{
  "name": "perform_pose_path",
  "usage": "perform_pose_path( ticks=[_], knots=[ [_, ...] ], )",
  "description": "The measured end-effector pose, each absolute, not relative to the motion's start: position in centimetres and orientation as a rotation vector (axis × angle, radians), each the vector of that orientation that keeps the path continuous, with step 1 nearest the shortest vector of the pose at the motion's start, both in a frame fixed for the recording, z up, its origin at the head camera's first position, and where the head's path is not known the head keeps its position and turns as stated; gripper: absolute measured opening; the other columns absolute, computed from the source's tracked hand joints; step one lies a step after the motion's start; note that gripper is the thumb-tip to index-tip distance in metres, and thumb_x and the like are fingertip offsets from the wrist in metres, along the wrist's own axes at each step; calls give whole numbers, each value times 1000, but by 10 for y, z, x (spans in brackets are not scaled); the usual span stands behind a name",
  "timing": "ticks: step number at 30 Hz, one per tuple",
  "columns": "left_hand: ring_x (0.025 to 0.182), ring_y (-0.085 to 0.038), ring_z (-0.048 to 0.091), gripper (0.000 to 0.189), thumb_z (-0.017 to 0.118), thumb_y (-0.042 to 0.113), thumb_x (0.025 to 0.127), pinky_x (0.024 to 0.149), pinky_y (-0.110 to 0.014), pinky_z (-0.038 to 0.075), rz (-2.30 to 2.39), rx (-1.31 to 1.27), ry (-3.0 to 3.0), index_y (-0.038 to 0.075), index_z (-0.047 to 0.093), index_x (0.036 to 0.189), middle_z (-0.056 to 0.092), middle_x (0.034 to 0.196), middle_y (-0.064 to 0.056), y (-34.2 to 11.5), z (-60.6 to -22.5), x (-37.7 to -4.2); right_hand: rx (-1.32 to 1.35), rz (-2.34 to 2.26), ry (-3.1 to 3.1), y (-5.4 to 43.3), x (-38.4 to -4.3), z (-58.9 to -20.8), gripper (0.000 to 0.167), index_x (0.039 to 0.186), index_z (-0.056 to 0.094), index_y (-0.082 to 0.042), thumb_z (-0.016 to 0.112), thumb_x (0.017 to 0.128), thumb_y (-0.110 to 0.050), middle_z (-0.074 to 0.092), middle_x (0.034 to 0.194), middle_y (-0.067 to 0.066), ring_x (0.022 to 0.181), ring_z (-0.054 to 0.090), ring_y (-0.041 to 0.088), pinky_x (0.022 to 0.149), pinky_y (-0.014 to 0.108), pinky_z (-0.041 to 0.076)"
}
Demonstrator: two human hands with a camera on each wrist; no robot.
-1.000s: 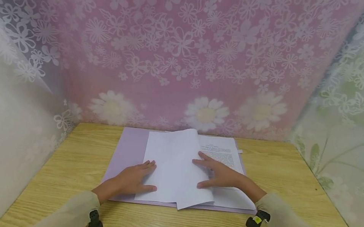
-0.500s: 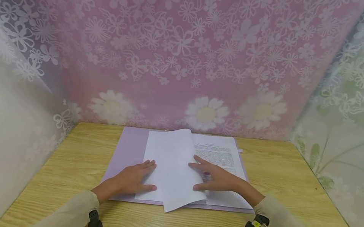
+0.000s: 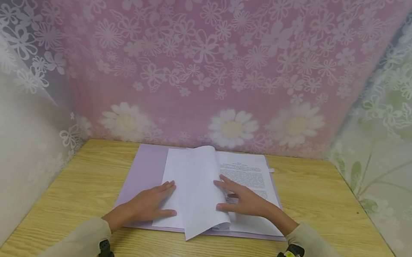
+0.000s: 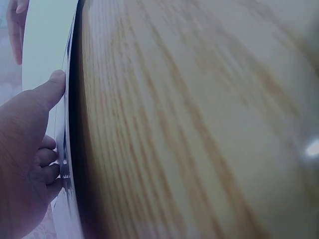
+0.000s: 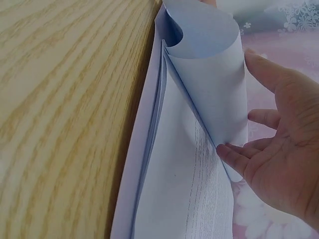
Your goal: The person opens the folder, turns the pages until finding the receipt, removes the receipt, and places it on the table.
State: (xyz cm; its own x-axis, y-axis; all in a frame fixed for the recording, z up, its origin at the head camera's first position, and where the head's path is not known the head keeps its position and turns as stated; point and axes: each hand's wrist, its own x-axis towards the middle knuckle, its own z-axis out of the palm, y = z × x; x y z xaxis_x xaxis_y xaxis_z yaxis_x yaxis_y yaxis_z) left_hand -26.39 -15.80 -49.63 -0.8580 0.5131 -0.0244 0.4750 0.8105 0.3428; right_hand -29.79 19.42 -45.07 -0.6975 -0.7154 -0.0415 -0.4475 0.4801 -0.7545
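Note:
A lilac folder (image 3: 144, 168) lies open on the table with white papers in it. One blank-backed sheet (image 3: 198, 188) is bent over to the left in a loose curl, its lower corner sticking out past the folder's front edge. To its right a printed page (image 3: 248, 175) shows. My left hand (image 3: 149, 202) rests on the left-hand paper, thumb and fingers spread. My right hand (image 3: 245, 199) touches the bent sheet's right side with extended fingers and thumb. In the right wrist view, the curl (image 5: 209, 74) stands up from the pages beside that hand (image 5: 284, 134).
The wood-grain table (image 3: 78, 177) extends around the folder. A pink flower-patterned backdrop (image 3: 215, 60) rises behind it, and pale patterned sheets (image 3: 411, 173) stand at both sides. A small white tab (image 3: 272, 170) sticks out at the folder's right edge.
The bent sheet has shifted left with my right hand, baring more of the printed page, and its lower edge is now curled more tightly. My left hand has stayed nearly in place.

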Motion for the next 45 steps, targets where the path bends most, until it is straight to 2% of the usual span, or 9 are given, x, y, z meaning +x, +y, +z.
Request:
perform_pose_path(
  ticks=[6, 12, 20, 28, 33, 38, 42, 45],
  knots=[
    [152, -36, 34, 89, 58, 63, 96, 118, -55, 38, 468, 796, 2861, 8, 32, 160, 27, 168, -12, -158, -496, -264, -948, -1063, 2384, 201, -297, -453, 79, 161, 33, -14, 71, 96, -39, 12, 171, 18, 151, 36, 37, 115, 48, 44],
    [153, -34, 33, 88, 56, 65, 96, 118, -54, 38, 416, 781, 2863, 11, 31, 161, 26, 169, -9, -156, -496, -267, -957, -1010, 2417, 205, -296, -457, 81, 161, 34, -17, 73, 94, -42, 17, 171, 16, 151, 34, 39, 117, 53, 40],
    [155, -33, 29, 83, 49, 62, 101, 122, -53, 33, 533, 749, 2842, 10, 27, 162, 23, 170, -8, -157, -497, -263, -1032, -852, 2495, 197, -295, -464, 88, 162, 32, -22, 73, 90, -53, 18, 172, 8, 159, 17, 32, 124, 58, 25],
    [156, -28, 27, 73, 36, 57, 107, 125, -50, 29, 677, 646, 2868, 13, 23, 163, 17, 171, -4, -156, -492, -261, -1054, -718, 2544, 186, -293, -465, 87, 161, 34, -26, 71, 89, -58, 15, 172, 8, 158, 20, 31, 123, 55, 30],
    [156, -31, 26, 74, 45, 53, 106, 125, -51, 28, 642, 724, 2904, 8, 27, 162, 21, 170, -9, -154, -492, -262, -1056, -632, 2575, 180, -292, -465, 83, 159, 39, -26, 71, 89, -59, 15, 172, 9, 158, 21, 32, 123, 54, 31],
    [156, -33, 24, 75, 49, 52, 105, 127, -51, 24, 501, 870, 2935, 3, 32, 159, 25, 168, -14, -149, -493, -263, -1128, -510, 2623, 175, -291, -466, 81, 157, 43, -21, 69, 90, -59, 19, 170, 15, 157, 23, 35, 122, 54, 32],
    [156, -32, 26, 74, 50, 52, 104, 127, -51, 23, 458, 928, 2922, 3, 35, 158, 28, 167, -13, -144, -493, -261, -1190, -420, 2649, 171, -290, -468, 81, 156, 45, -19, 68, 90, -60, 22, 169, 17, 156, 25, 36, 122, 53, 33],
    [155, -32, 29, 73, 51, 52, 104, 125, -50, 27, 429, 935, 2905, 5, 37, 158, 30, 167, -11, -141, -492, -260, -1201, -386, 2658, 169, -290, -468, 81, 156, 45, -20, 68, 90, -61, 23, 169, 17, 156, 25, 36, 122, 53, 33]
  ],
)
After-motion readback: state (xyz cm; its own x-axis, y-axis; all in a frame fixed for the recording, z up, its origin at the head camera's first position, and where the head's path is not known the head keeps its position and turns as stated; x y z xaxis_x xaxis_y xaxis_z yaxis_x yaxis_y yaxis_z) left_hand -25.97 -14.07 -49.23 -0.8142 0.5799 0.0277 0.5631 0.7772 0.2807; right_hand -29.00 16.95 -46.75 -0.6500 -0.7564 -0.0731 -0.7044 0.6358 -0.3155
